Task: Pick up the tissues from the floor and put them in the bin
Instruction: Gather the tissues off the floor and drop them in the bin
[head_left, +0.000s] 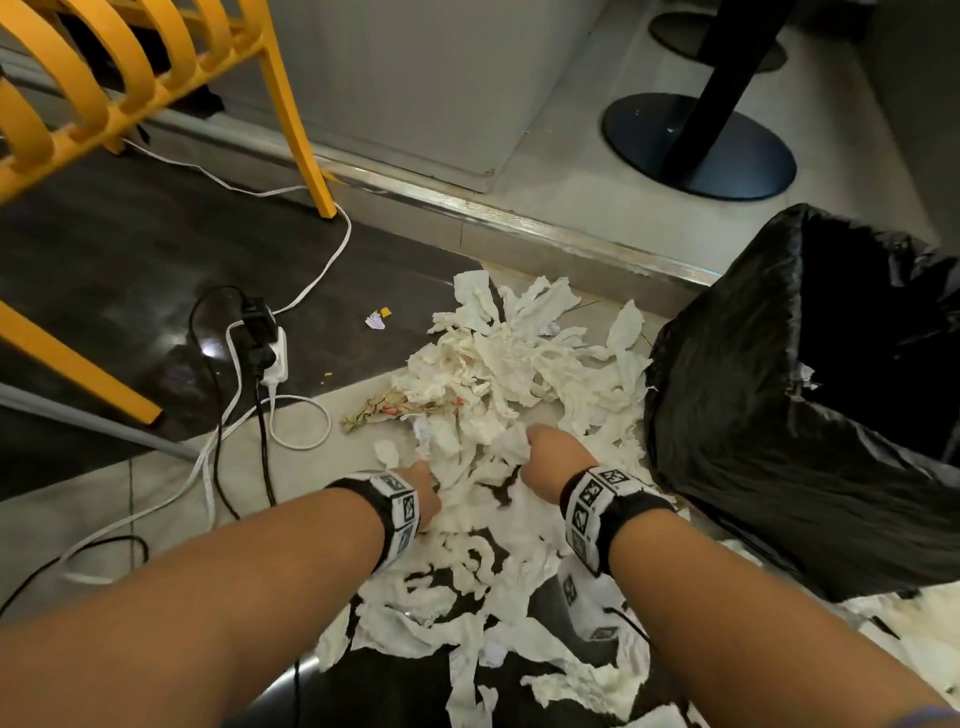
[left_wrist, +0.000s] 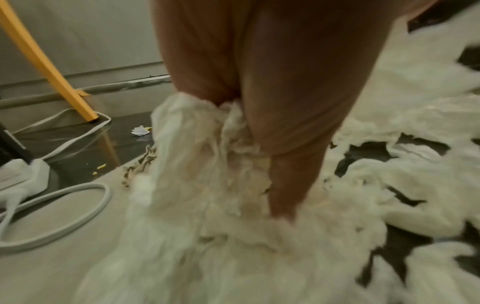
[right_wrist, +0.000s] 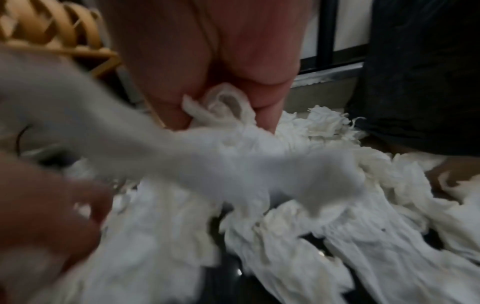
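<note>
Tissues (head_left: 498, 364) against bin (head_left: 779, 415) side

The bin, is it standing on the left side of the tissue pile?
No, the bin, lined with a black bag, stands to the right of the tissue pile, beside the right hand.

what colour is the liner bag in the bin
Black and glossy: the bin liner shows best in the head view, right of the tissue pile.
</note>
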